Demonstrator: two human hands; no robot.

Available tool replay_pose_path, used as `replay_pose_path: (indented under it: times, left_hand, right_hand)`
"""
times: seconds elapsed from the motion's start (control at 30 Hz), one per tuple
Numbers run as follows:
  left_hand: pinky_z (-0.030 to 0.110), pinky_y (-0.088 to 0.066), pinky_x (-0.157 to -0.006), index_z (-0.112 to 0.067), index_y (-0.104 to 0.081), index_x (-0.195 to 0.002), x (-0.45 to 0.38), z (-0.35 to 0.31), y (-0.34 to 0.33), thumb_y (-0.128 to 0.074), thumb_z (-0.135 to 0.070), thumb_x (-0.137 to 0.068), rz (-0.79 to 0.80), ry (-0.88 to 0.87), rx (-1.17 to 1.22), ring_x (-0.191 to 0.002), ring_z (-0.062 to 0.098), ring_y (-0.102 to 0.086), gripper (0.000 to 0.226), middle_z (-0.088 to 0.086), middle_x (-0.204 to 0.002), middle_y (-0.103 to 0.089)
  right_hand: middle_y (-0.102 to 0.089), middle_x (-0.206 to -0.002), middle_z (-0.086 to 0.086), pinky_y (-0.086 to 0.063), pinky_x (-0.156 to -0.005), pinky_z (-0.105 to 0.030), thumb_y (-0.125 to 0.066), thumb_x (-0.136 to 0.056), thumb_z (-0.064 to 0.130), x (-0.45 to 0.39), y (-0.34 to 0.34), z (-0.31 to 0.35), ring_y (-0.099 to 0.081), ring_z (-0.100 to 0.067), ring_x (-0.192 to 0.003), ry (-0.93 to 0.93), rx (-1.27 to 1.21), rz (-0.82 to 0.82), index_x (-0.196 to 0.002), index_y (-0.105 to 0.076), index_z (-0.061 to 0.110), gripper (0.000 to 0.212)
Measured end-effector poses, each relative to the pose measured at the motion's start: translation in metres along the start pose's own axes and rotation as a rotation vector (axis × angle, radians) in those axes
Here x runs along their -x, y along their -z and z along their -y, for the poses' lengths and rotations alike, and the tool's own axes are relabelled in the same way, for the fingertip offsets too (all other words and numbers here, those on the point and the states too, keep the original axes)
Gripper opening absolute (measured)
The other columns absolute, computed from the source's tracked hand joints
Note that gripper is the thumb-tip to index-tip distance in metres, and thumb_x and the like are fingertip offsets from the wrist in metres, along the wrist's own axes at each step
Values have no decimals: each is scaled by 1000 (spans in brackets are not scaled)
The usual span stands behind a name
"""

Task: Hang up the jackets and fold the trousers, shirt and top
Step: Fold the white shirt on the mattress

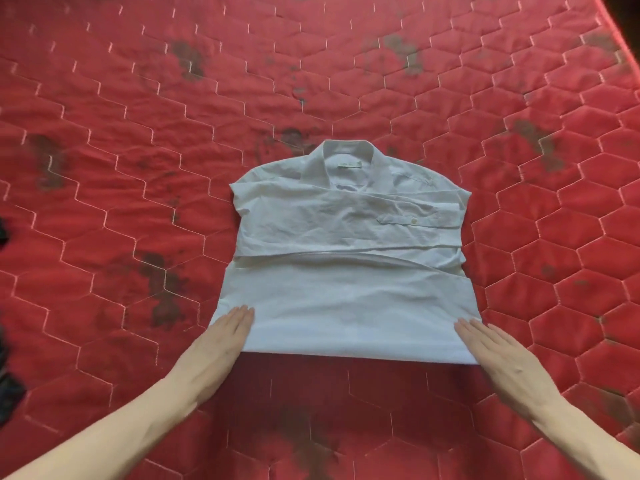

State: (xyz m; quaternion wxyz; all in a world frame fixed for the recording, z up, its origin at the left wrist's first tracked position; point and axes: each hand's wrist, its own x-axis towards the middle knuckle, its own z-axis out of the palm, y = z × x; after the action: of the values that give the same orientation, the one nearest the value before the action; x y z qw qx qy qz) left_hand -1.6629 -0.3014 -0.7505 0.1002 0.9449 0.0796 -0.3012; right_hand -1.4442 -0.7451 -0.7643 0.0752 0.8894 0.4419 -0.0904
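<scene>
Shirt [346, 244], white, flat on red quilt [138, 116], mid-frame, collar [341, 157] away from body. Sleeves crossed over chest, cuff [412, 220] with button toward right side. Hem already turned up: near edge now a straight fold, lower panel lying over body up to about sleeve level.

Far left edge: dark cloth [8, 393], only a sliver showing; garment not identifiable.

Left hand [216, 344]: flat, fingers [242, 317] straight and together, palm down, lying on near-left corner of fold. Gripping nothing, only resting or pressing.

Between hands: near fold running left to right, square to both forearms. Long axis of bundle still near-to-far, collar end farthest from fingers, most of shirt beyond fingertips.

Right hand [498, 355]: mirror of left, fingers straight, flat on near-right corner, nothing held. Neither hand clearly nearer; both at same edge, one per corner.

Judgement: smoothing or setting the bottom fold. Next fold likely turns on that near edge going forward toward collar, both corners carried together to keep edge square. Risk: loose sleeves sliding out of line as panel goes over.

Trousers, top, jackets: none identifiable in view.
</scene>
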Motion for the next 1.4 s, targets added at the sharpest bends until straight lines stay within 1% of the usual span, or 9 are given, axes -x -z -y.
replay_pose_path:
  times: [0.17, 0.27, 0.37, 0.5, 0.6, 0.83, 0.97, 1.23, 1.4]
  left_hand:
    - [34, -33, -119, -26, -40, -158, 34, 1, 27, -25, -27, -112, 251, -176, -66, -150, 25, -40, 48, 1, -162, -43]
    - [38, -45, -100, -30, -48, -135, 46, 3, 33, -33, -5, -102, 361, -202, -187, -127, 28, -57, 44, -3, -134, -59]
    - [33, -41, -77, -27, -52, -113, 48, 6, 36, -39, 1, -91, 455, -108, -167, -110, 31, -63, 38, 5, -111, -63]
    - [26, -38, -66, -21, -44, -93, 38, 33, 46, -50, -32, -106, 238, -116, 132, -69, 14, -44, 17, 4, -78, -53]
    - [25, -41, -64, -20, -64, -80, 21, 47, 62, -58, -34, -106, 149, -86, 410, -61, 4, -44, 30, -6, -66, -52]
    - [10, -38, -40, -22, -85, -87, -35, 59, 80, -72, -18, -98, -199, 234, 1063, -40, -3, -49, 17, -8, -64, -73]
    - [16, -58, -64, -16, -84, -90, -71, 62, 81, -75, -20, -96, -390, 348, 1284, -73, 8, -74, 11, 5, -88, -81]
    - [18, -53, -56, -17, -79, -88, -161, 67, 66, -68, -24, -102, -606, 459, 1375, -62, 5, -63, 19, -6, -73, -74]
    - [30, -37, -57, -3, -67, -82, -207, 64, 62, -64, -22, -103, -680, 488, 1355, -61, 13, -42, 29, 1, -68, -51]
  right_hand:
    - [-75, -120, -15, -13, -126, -19, -35, -79, -1, 43, 31, -12, -73, -25, -113, 43, -99, 115, -127, -70, 8, 61]
    - [-74, -128, 0, -10, -124, -15, -25, -95, -1, 63, 37, -18, -64, -2, -124, 120, -202, 81, -138, -52, 23, 57]
    - [-26, -164, 32, -21, -111, -4, -8, -112, 18, 80, 32, -43, -26, 16, -146, 177, -183, 164, -163, -11, 44, 57]
    - [-70, -115, 35, -53, -89, -20, -68, -96, 5, 80, 48, -58, -71, 3, -107, -188, -447, 234, -122, -41, 86, 89]
    - [-76, -100, 30, -55, -80, -21, -74, -92, -3, 53, 63, -55, -72, 8, -92, -294, -629, 152, -104, -72, 63, 67]
    - [-68, -69, 17, -38, -58, -11, -72, -95, 12, -31, 65, -64, -50, 7, -62, -581, -1010, -100, -84, -82, 28, 22]
    - [-48, -57, 17, -31, -47, -13, -63, -101, 40, -82, 59, -69, -39, 1, -53, -692, -1049, -252, -81, -72, 14, 34]
    - [-58, -72, -2, -44, -67, -49, -45, -108, 43, -173, 15, -85, -55, -30, -72, -728, -816, -288, -94, -60, 17, 33]
    - [-61, -75, -8, -39, -69, -45, -37, -110, 49, -207, -14, -90, -60, -41, -80, -793, -665, -276, -106, -58, 23, 33]
